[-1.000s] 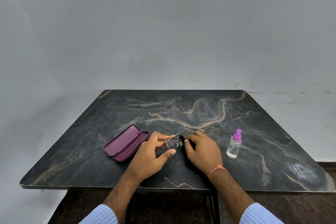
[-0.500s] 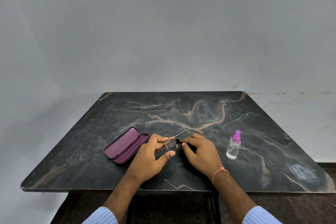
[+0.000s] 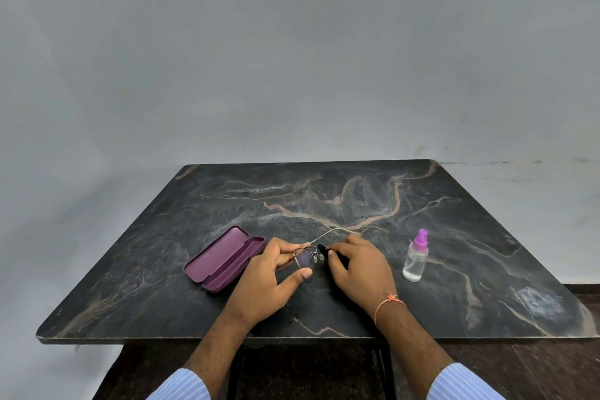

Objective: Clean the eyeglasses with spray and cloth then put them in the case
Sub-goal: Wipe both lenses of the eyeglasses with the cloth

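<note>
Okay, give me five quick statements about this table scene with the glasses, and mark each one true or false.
1. The purple case lies open on the table. True.
2. The spray bottle is in the right hand. False: it stands alone on the table, apart from that hand.
3. The left hand holds the eyeglasses by one lens rim. True.
4. The eyeglasses are already inside the case. False: they are held between the hands, beside the case.
5. The right hand pinches a dark cloth against the glasses. True, though most of the cloth is hidden by the fingers.
</note>
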### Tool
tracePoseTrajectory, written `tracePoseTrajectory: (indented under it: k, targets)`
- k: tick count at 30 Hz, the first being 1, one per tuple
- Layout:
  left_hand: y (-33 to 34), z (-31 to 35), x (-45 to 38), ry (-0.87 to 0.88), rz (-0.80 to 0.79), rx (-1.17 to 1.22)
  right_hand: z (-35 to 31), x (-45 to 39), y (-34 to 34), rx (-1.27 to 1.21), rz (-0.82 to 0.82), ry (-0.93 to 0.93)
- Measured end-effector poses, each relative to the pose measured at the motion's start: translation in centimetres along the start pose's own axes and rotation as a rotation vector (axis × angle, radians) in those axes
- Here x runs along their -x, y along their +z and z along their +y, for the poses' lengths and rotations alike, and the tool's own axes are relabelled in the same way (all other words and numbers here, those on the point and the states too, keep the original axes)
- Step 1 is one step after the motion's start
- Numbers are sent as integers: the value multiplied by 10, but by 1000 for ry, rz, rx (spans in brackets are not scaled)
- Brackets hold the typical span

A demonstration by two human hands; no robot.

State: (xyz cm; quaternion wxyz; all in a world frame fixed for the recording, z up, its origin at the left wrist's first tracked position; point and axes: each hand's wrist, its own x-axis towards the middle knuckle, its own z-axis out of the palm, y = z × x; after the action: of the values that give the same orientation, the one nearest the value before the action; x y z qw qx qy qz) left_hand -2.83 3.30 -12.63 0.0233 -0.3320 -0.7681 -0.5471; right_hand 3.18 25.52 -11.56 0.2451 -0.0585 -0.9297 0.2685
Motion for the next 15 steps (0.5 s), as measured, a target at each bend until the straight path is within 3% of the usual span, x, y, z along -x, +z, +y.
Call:
tracePoseTrajectory:
  k: [7, 12, 15]
  targets:
    - [0, -1, 0, 0, -2, 8, -1, 4, -3, -91, -14, -47]
    - [0, -1, 0, 7, 5, 18, -1, 1, 1, 78, 3, 24]
    - [1, -1, -2, 11, 14, 15, 0, 2, 0, 2, -17, 16]
